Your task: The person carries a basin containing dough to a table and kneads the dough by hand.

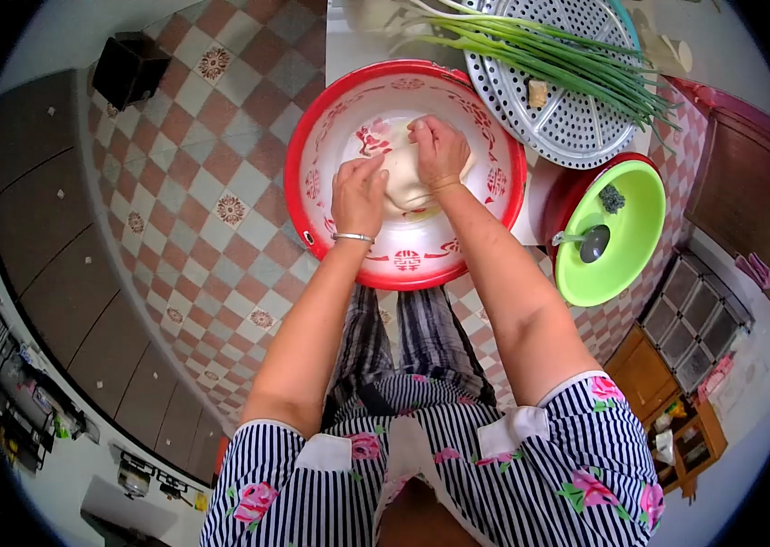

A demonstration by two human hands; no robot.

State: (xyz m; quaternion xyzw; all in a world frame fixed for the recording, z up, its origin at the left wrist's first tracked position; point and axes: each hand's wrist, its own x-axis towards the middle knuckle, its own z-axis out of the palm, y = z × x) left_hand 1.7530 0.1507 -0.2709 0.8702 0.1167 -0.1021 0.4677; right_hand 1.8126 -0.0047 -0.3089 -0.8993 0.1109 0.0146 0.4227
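A pale lump of dough (pixel 405 183) lies in a red-rimmed white enamel basin (pixel 306 123) with red printed patterns inside. My left hand (pixel 359 195), with a bracelet at the wrist, has its fingers curled against the dough's left edge. On the upper right of the dough, my right hand (pixel 441 150) has its fingers bent and closed on it. Parts of the fingertips of both hands are hidden against the dough. A little yellowish liquid seems to show on the basin floor below the dough.
Green onions (pixel 544 56) and a piece of ginger (pixel 538 93) lie on perforated metal steamer trays (pixel 576 137) at upper right. A green basin (pixel 622 260) holds a ladle (pixel 594 243) and a scouring pad (pixel 612 199). A black bin (pixel 130 71) stands on the tiled floor.
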